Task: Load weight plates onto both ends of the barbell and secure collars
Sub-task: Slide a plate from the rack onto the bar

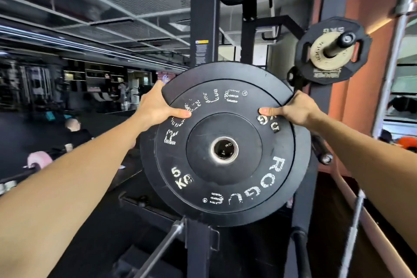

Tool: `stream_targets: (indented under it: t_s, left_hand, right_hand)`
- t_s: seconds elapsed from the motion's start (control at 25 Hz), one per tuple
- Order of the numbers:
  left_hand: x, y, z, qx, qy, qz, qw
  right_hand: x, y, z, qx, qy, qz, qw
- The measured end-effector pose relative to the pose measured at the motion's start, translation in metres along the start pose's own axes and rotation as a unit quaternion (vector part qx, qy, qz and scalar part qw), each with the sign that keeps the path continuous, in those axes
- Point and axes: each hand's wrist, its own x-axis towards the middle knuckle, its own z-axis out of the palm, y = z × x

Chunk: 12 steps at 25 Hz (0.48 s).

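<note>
A black 5 kg bumper plate [225, 178] with white lettering fills the middle of the head view, its face toward me. My left hand [155, 106] grips its upper left rim, thumb on the face. My right hand [295, 108] grips the upper right rim, thumb pressed on the face. Through the steel-ringed centre hole [224, 149] I see another plate's lettering close behind. A second black plate [149, 165] shows just behind its left edge. A bare steel bar [162, 248] runs down to the lower left.
The black rack upright [205, 13] stands behind the plate. At the upper right a storage peg [338, 45] carries smaller plates [331, 52]. An orange wall [361, 74] is on the right. Another person sits on the floor at the left [74, 128].
</note>
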Motion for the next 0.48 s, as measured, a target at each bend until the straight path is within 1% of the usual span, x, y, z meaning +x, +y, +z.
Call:
stream_targets:
  t_s: [0.16, 0.28, 0.48]
  left_hand:
    - [0.012, -0.043, -0.055, 0.021, 0.026, -0.025, 0.999]
    - [0.031, -0.082, -0.082, 0.033, 0.034, -0.034, 0.998]
    - [0.079, -0.156, -0.108, 0.051, 0.022, -0.043, 0.998]
  right_hand:
    - [0.018, -0.039, 0.061, 0.002, -0.038, 0.002, 0.999]
    - [0.042, -0.05, 0.113, -0.018, -0.045, -0.011, 0.999]
    - [0.085, -0.054, 0.198, -0.025, -0.068, 0.008, 0.997]
